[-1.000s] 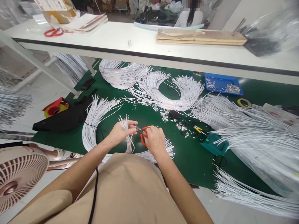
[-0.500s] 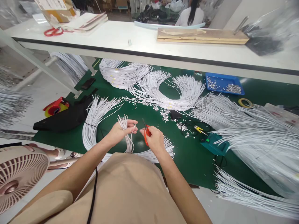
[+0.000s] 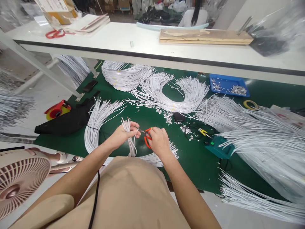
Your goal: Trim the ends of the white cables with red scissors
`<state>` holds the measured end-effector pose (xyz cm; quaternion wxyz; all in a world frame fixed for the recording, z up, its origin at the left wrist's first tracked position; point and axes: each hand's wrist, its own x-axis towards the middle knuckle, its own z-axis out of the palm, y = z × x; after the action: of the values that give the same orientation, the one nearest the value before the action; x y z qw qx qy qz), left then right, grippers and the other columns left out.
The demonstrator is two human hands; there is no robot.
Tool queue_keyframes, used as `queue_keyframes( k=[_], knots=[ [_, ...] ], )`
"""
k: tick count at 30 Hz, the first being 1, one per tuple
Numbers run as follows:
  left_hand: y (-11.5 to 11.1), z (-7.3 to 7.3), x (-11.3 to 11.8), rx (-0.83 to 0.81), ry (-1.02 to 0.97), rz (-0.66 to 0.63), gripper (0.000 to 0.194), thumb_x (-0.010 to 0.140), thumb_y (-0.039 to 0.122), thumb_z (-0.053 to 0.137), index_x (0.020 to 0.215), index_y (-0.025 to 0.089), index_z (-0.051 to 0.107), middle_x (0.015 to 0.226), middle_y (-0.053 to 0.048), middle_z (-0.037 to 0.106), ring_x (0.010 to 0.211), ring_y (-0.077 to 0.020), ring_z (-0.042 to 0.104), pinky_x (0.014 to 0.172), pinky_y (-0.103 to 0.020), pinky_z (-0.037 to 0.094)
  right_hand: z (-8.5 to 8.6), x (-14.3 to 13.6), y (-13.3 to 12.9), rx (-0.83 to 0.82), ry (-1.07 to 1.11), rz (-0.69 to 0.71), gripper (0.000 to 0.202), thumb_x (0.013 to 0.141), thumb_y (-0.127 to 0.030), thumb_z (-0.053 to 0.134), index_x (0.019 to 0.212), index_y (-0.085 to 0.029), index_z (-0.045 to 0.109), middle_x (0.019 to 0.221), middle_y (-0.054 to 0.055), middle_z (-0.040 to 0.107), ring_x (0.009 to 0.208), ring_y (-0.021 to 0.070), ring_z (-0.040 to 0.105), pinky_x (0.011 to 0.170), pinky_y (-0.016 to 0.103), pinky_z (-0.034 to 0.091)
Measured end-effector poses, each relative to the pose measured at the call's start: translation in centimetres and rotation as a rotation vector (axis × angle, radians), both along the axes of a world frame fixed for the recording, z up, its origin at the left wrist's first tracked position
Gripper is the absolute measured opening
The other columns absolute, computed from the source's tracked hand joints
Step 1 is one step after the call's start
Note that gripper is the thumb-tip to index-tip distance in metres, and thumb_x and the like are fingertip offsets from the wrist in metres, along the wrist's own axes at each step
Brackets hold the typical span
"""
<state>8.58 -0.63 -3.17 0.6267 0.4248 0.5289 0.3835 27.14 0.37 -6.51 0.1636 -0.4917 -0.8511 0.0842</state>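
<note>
My left hand is closed round several white wires, whose ends stick up above the fingers. One wire end lies pinched at the fingertips. My right hand grips red-handled pliers, their jaws pointing left and meeting the left fingertips at that wire end. Whether the jaws are clamped on it is too small to tell. Around my hands curves a large bundle of white wires, tied with a dark cord. Small silvery pieces are scattered on the green tabletop beyond the pliers.
More wire bundles lie at the back, and a big pile fills the right. A blue tray holds small metal pieces. Close on the right stands a green device. A white shelf crosses above; a fan is at left.
The pliers have turned from pointing up to pointing left, and their jaws have come to my left fingertips. My right hand's grip on the handles has shifted. My left hand has barely moved.
</note>
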Motion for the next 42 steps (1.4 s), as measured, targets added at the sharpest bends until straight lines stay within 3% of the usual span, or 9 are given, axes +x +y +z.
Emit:
queue_keyframes(
  k=[9,16,21,26,31,35,38,42],
  knots=[
    [0.2,-0.1,-0.5,-0.085,-0.101,-0.034,0.035,0.067,0.027,0.068,0.097,0.013,0.056,0.074,-0.005,0.065,0.065,-0.0137,0.059,0.068,-0.029,0.045,-0.3,0.2,0.4,0.051,-0.045,0.067,0.021,0.087,-0.026,0.045,0.075,-0.016,0.059,0.071,0.004,0.058,0.067,0.0142,0.049,0.064,0.030,0.022],
    [0.4,-0.1,-0.4,-0.101,-0.103,-0.029,0.035,0.067,0.028,0.068,0.096,0.013,0.057,0.074,-0.005,0.064,0.064,-0.0136,0.059,0.067,-0.029,0.044,-0.6,0.3,0.2,0.015,0.064,0.040,0.028,0.087,-0.027,0.044,0.066,-0.016,0.059,0.066,0.004,0.059,0.062,0.0127,0.049,0.062,0.029,0.024],
    [0.3,-0.2,-0.2,-0.042,-0.048,-0.047,0.035,0.070,0.031,0.065,0.100,0.014,0.056,0.077,-0.005,0.065,0.067,-0.0142,0.059,0.067,-0.028,0.043,0.4,-0.9,0.3,-0.366,0.636,-0.191,0.030,0.080,-0.043,0.052,0.067,-0.018,0.061,0.071,0.002,0.062,0.064,0.0121,0.052,0.061,0.024,0.034],
    [0.3,0.1,0.2,-0.014,0.008,-0.030,0.045,0.068,0.030,0.069,0.107,0.015,0.052,0.077,-0.004,0.066,0.070,-0.0162,0.062,0.071,-0.030,0.044,1.3,-2.2,1.0,-0.777,1.011,-0.236,0.029,0.074,-0.044,0.055,0.074,-0.017,0.066,0.061,-0.001,0.059,0.054,0.0103,0.048,0.054,0.023,0.036],
    [0.3,0.3,0.7,0.001,0.057,-0.004,0.046,0.065,0.028,0.070,0.104,0.017,0.048,0.067,0.001,0.064,0.065,-0.0158,0.062,0.069,-0.030,0.044,1.5,-3.2,1.4,-0.832,1.134,-0.266,0.019,0.063,-0.034,0.064,0.059,-0.016,0.062,0.051,-0.002,0.054,0.049,0.0093,0.045,0.051,0.023,0.035],
    [0.2,0.1,0.9,0.018,0.039,0.025,0.030,0.065,0.027,0.070,0.088,0.017,0.053,0.069,0.000,0.062,0.066,-0.0143,0.061,0.067,-0.028,0.045,1.0,-4.0,1.0,-1.022,1.406,-0.381,0.029,0.067,-0.036,0.057,0.048,-0.017,0.048,0.045,-0.004,0.046,0.044,0.0092,0.044,0.049,0.024,0.035],
    [0.2,0.0,0.7,0.019,0.087,0.013,0.027,0.067,0.029,0.068,0.089,0.015,0.061,0.074,-0.002,0.061,0.069,-0.0145,0.061,0.065,-0.026,0.044,0.4,-3.6,0.5,-0.901,1.285,-0.410,0.030,0.072,-0.040,0.052,0.052,-0.017,0.051,0.050,-0.002,0.049,0.049,0.0101,0.047,0.052,0.024,0.035],
    [0.3,-0.2,0.2,0.017,0.137,0.012,0.035,0.069,0.031,0.066,0.100,0.016,0.063,0.078,-0.003,0.061,0.072,-0.0157,0.062,0.067,-0.027,0.044,-0.3,-1.9,-0.1,-0.450,0.647,-0.282,0.021,0.077,-0.034,0.049,0.068,-0.018,0.060,0.070,0.001,0.059,0.063,0.0121,0.051,0.060,0.025,0.033]
  ],
)
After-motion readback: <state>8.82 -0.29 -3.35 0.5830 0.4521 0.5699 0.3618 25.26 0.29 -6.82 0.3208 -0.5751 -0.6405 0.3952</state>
